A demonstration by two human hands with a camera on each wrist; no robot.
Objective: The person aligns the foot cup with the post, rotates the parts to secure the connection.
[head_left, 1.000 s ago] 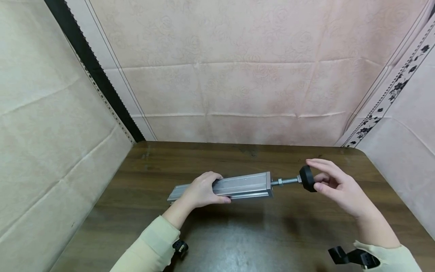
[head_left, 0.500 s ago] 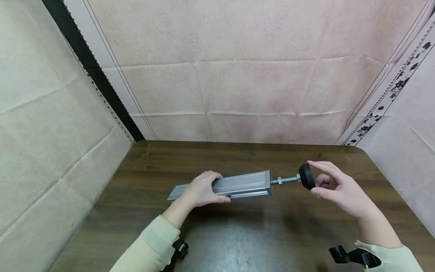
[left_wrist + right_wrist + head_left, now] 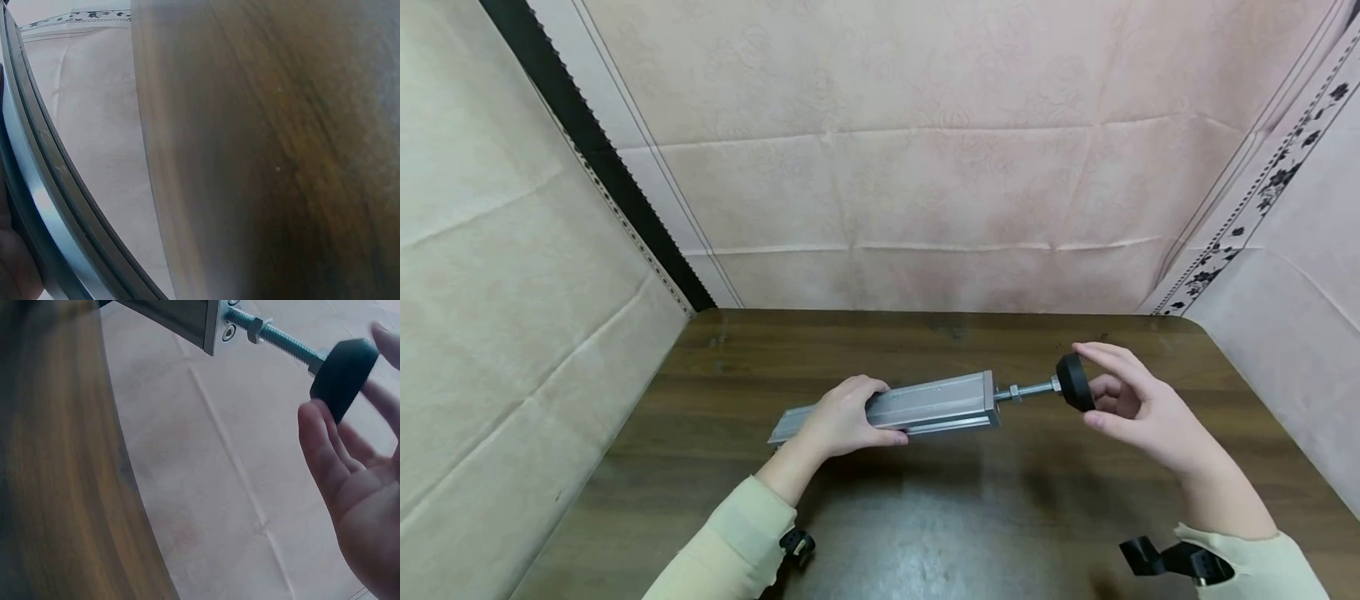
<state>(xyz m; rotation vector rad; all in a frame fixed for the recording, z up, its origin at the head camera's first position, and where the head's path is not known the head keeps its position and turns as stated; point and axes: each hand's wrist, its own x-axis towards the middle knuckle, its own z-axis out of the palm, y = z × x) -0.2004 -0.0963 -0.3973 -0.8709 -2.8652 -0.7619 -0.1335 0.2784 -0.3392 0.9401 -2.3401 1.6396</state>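
A silver aluminium profile bar (image 3: 936, 402) is held tilted over the table, its right end higher. My left hand (image 3: 847, 418) grips it near the middle, thumb along the near side; the palm covers part of it. In the left wrist view the bar (image 3: 47, 200) runs along the left edge. From its end plate (image 3: 219, 325) sticks a threaded rod (image 3: 287, 344) with a hex nut (image 3: 256, 330), ending in a black levelling foot (image 3: 1076, 382). My right hand (image 3: 1138, 408) holds the foot by its rim, index finger at the top and thumb below.
The brown wood-grain table (image 3: 955, 533) lies beneath both hands. Pale patterned cloth (image 3: 925, 208) hangs behind its back edge, with more cloth (image 3: 512, 292) on the left and on the right (image 3: 1300, 333). Black camera mounts (image 3: 1176, 560) sit at both wrists.
The bar's right end and the black foot have risen slightly. My right hand's fingers have shifted around the foot's rim. The left hand keeps its grip at the same spot.
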